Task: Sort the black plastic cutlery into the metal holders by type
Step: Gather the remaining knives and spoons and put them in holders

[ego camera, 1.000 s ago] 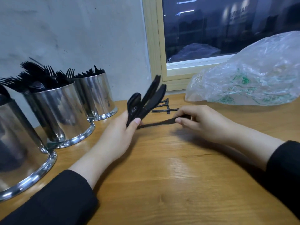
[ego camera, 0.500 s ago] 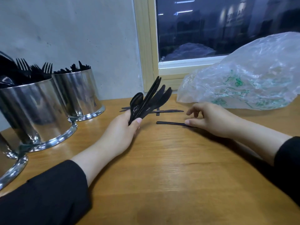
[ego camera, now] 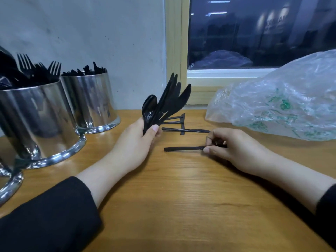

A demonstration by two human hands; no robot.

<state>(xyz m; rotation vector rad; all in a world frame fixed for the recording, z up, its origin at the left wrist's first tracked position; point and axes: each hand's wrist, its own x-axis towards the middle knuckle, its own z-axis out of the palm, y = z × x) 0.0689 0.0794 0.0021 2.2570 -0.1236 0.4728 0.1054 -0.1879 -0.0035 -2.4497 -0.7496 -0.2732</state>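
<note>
Nearest the camera, two black sleeves (ego camera: 45, 215) are seen over a wooden table (ego camera: 181, 206). The right hand (ego camera: 234, 148) is laid low on the wood, its thumb and fingertips pinched on one end of a single black utensil (ego camera: 183, 148), which lies flat and runs out leftward from that pinch; its type cannot be told, since the held end is covered. The left hand (ego camera: 134, 144) is raised just left of that piece, and a fanned bunch of cutlery (ego camera: 163, 104) is gripped in it by the handles, spoon bowls and knife blades pointing up and away. Just beyond both grips, a few loose pieces (ego camera: 180, 124) are left flat on the table, crossing one another. Left of the left-hand grip, a metal holder (ego camera: 36, 124) filled with forks is stood, and behind it a second holder (ego camera: 91, 100) filled with black handles. Beyond the right-hand grip, a crumpled clear plastic bag (ego camera: 281, 102) is rested against the window frame (ego camera: 176, 51).
</note>
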